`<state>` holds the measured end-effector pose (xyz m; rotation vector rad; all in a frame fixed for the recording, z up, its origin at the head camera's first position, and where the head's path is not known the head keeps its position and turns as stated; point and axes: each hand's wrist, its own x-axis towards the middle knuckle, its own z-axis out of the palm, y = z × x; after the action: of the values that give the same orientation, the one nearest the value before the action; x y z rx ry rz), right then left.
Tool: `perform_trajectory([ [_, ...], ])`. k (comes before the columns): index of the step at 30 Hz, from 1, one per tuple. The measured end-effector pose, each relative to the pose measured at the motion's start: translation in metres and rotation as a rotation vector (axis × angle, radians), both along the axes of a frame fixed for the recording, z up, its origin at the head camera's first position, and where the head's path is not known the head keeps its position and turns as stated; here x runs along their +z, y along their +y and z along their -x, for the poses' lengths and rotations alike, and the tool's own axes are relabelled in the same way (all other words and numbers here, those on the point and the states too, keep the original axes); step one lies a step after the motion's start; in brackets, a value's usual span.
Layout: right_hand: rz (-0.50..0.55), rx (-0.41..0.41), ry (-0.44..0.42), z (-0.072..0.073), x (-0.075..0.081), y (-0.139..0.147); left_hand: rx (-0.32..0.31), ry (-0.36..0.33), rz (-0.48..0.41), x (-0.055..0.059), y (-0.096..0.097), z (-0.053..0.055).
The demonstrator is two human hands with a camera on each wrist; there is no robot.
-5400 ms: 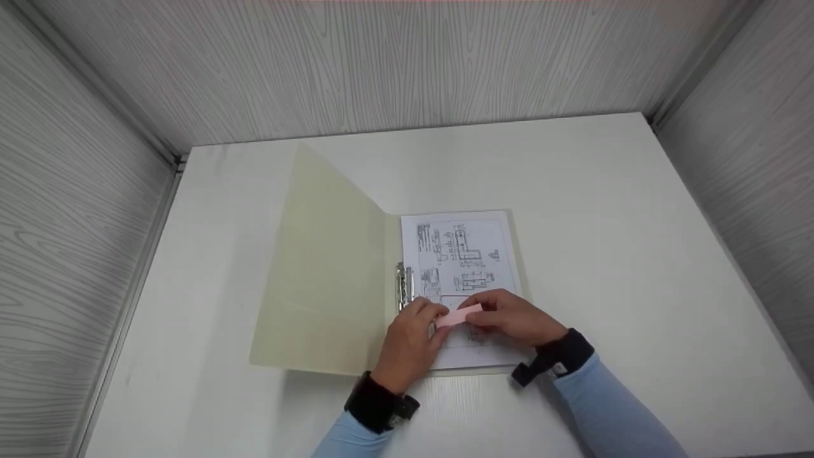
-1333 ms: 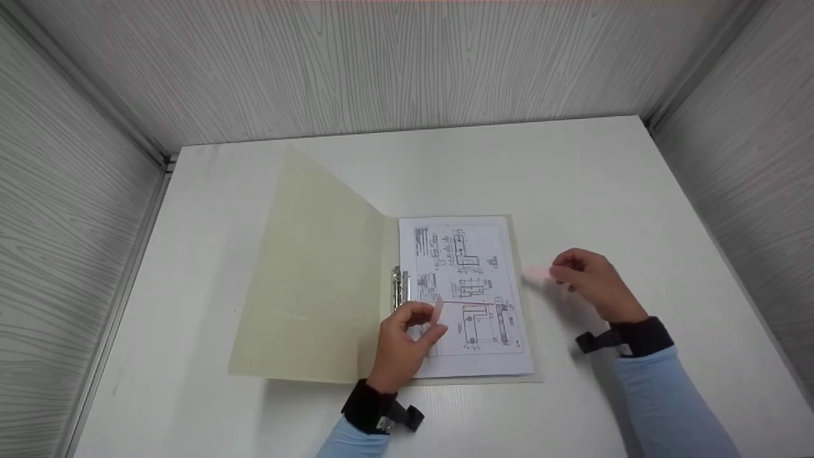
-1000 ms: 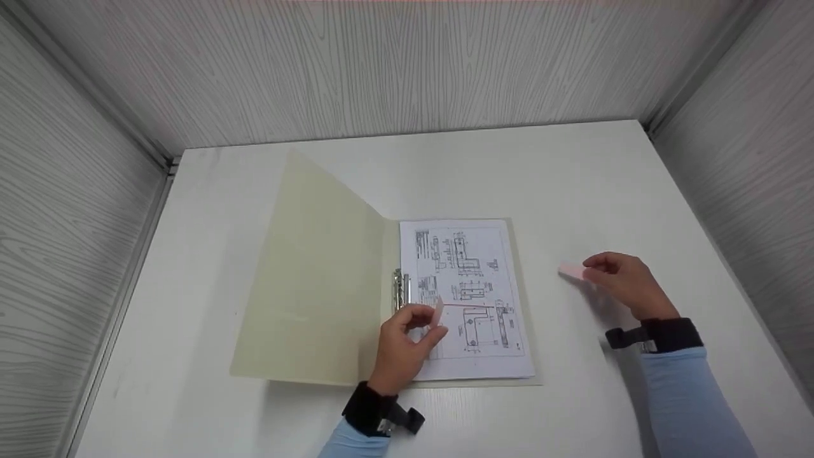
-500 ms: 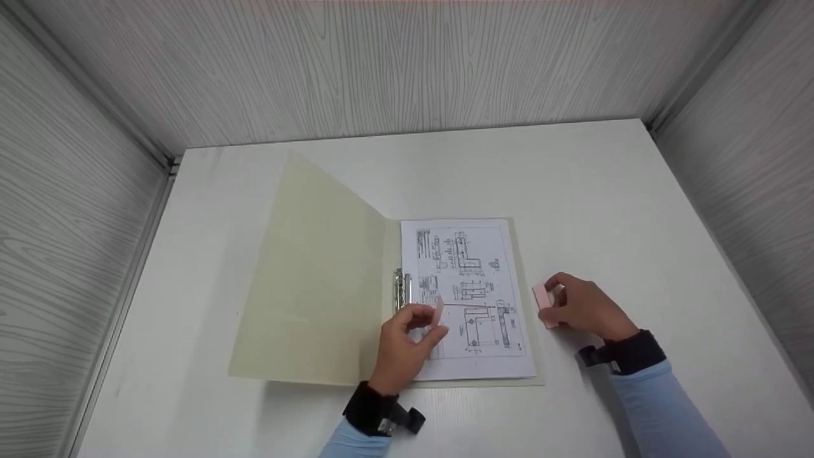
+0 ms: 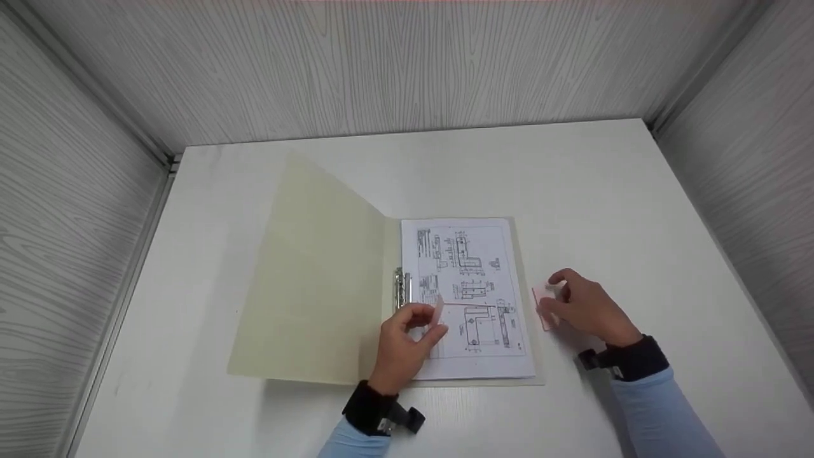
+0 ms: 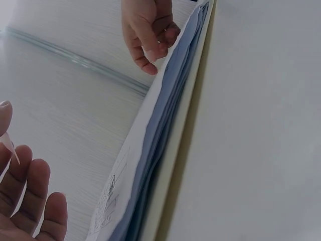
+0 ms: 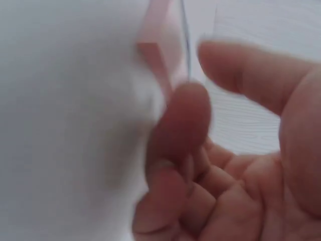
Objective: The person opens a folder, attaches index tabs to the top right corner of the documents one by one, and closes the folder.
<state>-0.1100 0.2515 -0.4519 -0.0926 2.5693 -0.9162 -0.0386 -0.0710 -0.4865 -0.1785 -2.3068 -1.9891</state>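
Note:
My left hand (image 5: 404, 353) pinches a small pale pink sticky note (image 5: 437, 312) between thumb and fingers, above the lower left of a printed drawing sheet (image 5: 474, 369). In the left wrist view the note (image 6: 11, 148) shows as a thin slip near the thumb. Just right of the folder, a pink-edged sticky note pad (image 5: 539, 294) is at my right hand (image 5: 588, 312), partly hidden by its fingers. The right wrist view has thumb and forefinger apart, with pink strips (image 7: 156, 55) beyond the forefinger's tip; that view is blurred.
A cream folder cover (image 5: 311, 286) stands raised at the left. Its metal clip (image 5: 402, 289) runs along the spine beside the stacked sheets. The white table (image 5: 636, 222) is bounded by grey wood-grain panels (image 5: 407, 70) at the back and sides.
Earlier both hands met at the pink pad over the sheet. My right hand carried the pad off right, brought it beside the folder, and its fingers have now loosened. The left keeps its note.

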Motion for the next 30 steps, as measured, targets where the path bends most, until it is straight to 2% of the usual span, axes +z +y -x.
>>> perform_trajectory([
  [2,0.055,0.004,0.041,-0.004,0.005,-0.006,-0.001,0.047,0.047,0.001,0.002,-0.001],
  [4,0.137,0.049,0.071,-0.011,0.011,-0.016,-0.008,0.106,0.131,0.006,0.005,-0.003],
  [6,0.221,0.121,0.099,-0.018,0.018,-0.031,-0.02,0.164,0.254,0.015,0.009,-0.005],
  [8,0.302,0.189,0.111,-0.027,0.032,-0.053,-0.03,0.215,0.39,0.025,0.014,-0.005],
  [11,0.394,0.257,0.166,-0.034,0.033,-0.083,-0.033,0.267,0.549,0.036,0.021,-0.001],
  [14,0.47,0.286,0.22,-0.036,0.026,-0.102,-0.001,0.288,0.647,0.038,0.025,0.004],
  [15,0.486,0.286,0.245,-0.036,0.02,-0.105,0.014,0.288,0.667,0.038,0.026,0.006],
  [17,0.483,0.273,0.294,-0.035,0.019,-0.111,0.04,0.292,0.704,0.037,0.028,0.009],
  [22,0.394,0.211,0.418,-0.032,0.016,-0.118,0.064,0.345,0.749,0.032,0.03,0.013],
  [25,0.39,0.184,0.399,-0.03,0.015,-0.117,0.065,0.386,0.753,0.028,0.028,0.015],
  [30,0.384,0.154,0.301,-0.026,0.015,-0.111,0.067,0.419,0.717,0.022,0.023,0.017],
])
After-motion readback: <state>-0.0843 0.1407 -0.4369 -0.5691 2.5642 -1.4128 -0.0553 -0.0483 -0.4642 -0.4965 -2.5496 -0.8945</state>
